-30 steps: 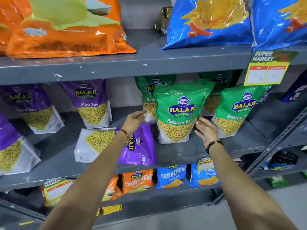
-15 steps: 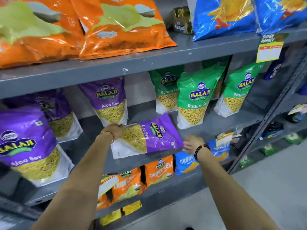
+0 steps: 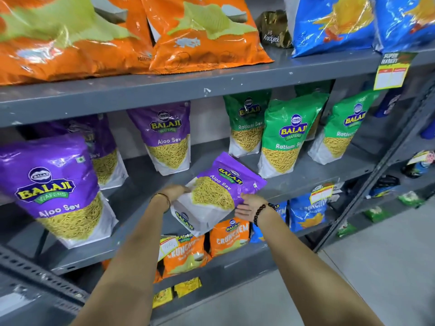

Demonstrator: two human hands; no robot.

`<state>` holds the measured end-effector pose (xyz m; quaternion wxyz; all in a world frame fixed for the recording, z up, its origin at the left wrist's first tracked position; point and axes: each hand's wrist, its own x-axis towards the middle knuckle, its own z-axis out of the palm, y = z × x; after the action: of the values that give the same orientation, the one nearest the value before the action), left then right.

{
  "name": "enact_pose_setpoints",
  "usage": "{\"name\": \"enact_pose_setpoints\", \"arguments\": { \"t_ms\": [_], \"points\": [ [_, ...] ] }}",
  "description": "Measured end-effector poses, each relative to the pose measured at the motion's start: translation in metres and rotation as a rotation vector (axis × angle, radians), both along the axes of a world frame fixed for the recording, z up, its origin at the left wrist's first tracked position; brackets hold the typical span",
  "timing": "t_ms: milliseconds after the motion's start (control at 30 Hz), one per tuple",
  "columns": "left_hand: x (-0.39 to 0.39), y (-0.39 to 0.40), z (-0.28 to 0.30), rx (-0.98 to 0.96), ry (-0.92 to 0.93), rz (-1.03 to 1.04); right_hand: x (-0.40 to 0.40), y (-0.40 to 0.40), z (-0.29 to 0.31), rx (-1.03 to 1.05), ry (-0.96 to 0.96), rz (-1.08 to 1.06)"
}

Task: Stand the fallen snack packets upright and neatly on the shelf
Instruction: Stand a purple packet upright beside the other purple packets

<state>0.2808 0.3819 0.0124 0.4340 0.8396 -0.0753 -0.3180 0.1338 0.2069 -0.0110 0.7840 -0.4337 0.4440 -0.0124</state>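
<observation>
A purple Aloo Sev packet (image 3: 217,191) is tilted, lifted partly off the grey middle shelf (image 3: 294,184), its white bottom hanging over the front edge. My left hand (image 3: 173,192) grips its left side near the bottom. My right hand (image 3: 248,205) holds its right lower edge. Other purple Aloo Sev packets stand upright: one large at the left front (image 3: 58,189), one behind it (image 3: 101,151), one at the middle back (image 3: 168,135). Three green Ratlami Sev packets (image 3: 286,135) stand upright to the right.
The upper shelf (image 3: 164,92) carries orange chip bags (image 3: 202,34) and blue bags (image 3: 329,22). Below are orange Crunchem packets (image 3: 228,236) and blue ones (image 3: 306,210). A yellow price tag (image 3: 390,71) hangs at the upper right. A slanted grey upright (image 3: 376,161) stands on the right.
The purple packet lay flat on the shelf with my hands arriving at its ends; now both hands hold it and it is raised and tilted. The view has shifted left.
</observation>
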Motion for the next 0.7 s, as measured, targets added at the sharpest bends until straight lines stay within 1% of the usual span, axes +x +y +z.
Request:
{"name": "enact_pose_setpoints", "arguments": {
  "t_ms": [67, 133, 233, 300, 367, 433, 467, 600, 700],
  "points": [
    [0.001, 0.004, -0.001, 0.021, 0.067, 0.002, 0.005, 0.002, 0.000, 0.033, -0.002, -0.048],
    [-0.006, 0.008, 0.001, 0.063, 0.107, 0.035, 0.006, 0.002, 0.000, 0.048, 0.015, -0.042],
    [-0.011, 0.012, -0.009, -0.008, 0.129, 0.035, 0.007, 0.002, -0.003, 0.049, -0.015, -0.013],
    [-0.002, 0.017, -0.030, -0.085, 0.141, 0.022, 0.007, 0.002, -0.004, 0.000, -0.052, 0.007],
    [0.001, 0.022, -0.043, -0.168, 0.125, 0.028, 0.007, 0.002, -0.003, -0.030, -0.118, 0.023],
    [-0.030, 0.025, -0.014, -0.232, 0.120, 0.061, 0.006, -0.001, -0.001, -0.057, -0.193, 0.026],
    [-0.039, 0.027, -0.009, -0.289, 0.132, 0.073, 0.005, -0.003, 0.000, -0.067, -0.242, 0.044],
    [-0.056, 0.044, 0.001, -0.471, 0.204, 0.042, -0.001, -0.014, 0.016, -0.096, -0.404, 0.197],
    [-0.071, 0.057, 0.010, -0.538, 0.213, 0.028, -0.007, -0.018, 0.039, -0.058, -0.561, 0.289]
  ]
}}
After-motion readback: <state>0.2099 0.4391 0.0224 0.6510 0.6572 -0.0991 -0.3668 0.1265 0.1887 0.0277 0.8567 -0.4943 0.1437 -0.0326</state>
